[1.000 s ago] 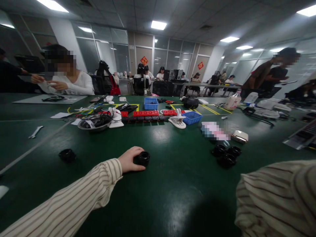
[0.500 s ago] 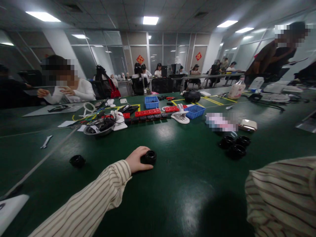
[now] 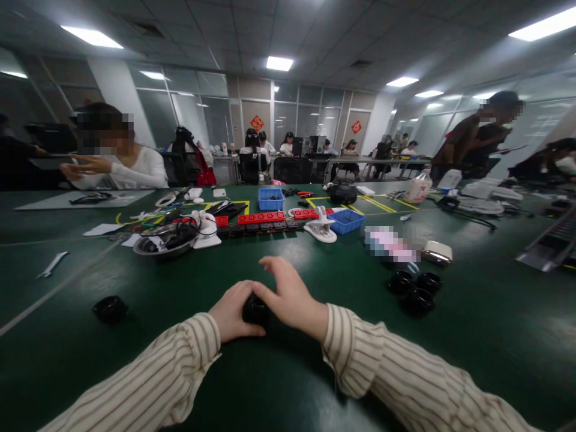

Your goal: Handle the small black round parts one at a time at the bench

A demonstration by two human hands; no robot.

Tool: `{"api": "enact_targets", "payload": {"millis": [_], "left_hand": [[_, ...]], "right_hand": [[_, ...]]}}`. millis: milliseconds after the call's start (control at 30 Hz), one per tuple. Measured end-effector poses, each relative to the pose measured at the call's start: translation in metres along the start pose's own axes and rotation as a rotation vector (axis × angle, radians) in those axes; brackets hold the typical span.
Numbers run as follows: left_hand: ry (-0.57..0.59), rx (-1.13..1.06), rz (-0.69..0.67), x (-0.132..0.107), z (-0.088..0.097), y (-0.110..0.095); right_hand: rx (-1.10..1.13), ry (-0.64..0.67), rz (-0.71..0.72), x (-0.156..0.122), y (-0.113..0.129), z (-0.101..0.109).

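On the green table, my left hand (image 3: 234, 309) is wrapped round a glossy black hollow round part (image 3: 255, 309), fingers behind and thumb in front. My right hand (image 3: 292, 297) is over the part's right side, fingers stretched out and thumb apart, close to the left fingertips. Whether it touches the part I cannot tell, and its palm hides the part's right edge. A like black part (image 3: 110, 309) sits alone at the left. Several more black round parts (image 3: 416, 300) stand grouped at the right.
Farther back are a metal bowl of cables (image 3: 164, 246), a white clamp base (image 3: 320, 228), a red-and-black strip (image 3: 261, 219) and a blue bin (image 3: 346, 222). A wrench (image 3: 53, 265) lies left. Right are a shiny case (image 3: 437, 252) and a bottle (image 3: 418, 187). A person (image 3: 130, 162) sits across.
My right hand has come in from the right side to the black part in my left hand. The view has shifted, and the left hand still holds the part.
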State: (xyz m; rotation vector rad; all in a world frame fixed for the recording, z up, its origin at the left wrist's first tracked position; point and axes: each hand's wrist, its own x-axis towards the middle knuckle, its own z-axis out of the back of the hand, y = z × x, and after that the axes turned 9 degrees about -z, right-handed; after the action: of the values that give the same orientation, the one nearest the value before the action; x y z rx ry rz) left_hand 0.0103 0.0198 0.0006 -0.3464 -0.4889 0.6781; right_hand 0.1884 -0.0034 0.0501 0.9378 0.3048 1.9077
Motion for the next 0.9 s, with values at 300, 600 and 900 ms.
{"api": "enact_targets", "payload": {"millis": [300, 600, 900], "left_hand": [[0.000, -0.062, 0.006, 0.001, -0.001, 0.002], [0.006, -0.112, -0.046, 0.000, -0.006, 0.006], [-0.178, -0.056, -0.067, -0.005, -0.022, 0.029]], "right_hand": [[-0.212, 0.146, 0.070, -0.007, -0.016, -0.026], [-0.186, 0.184, 0.337, -0.012, -0.015, -0.030], [-0.199, 0.017, 0.084, -0.013, -0.024, -0.040]]}}
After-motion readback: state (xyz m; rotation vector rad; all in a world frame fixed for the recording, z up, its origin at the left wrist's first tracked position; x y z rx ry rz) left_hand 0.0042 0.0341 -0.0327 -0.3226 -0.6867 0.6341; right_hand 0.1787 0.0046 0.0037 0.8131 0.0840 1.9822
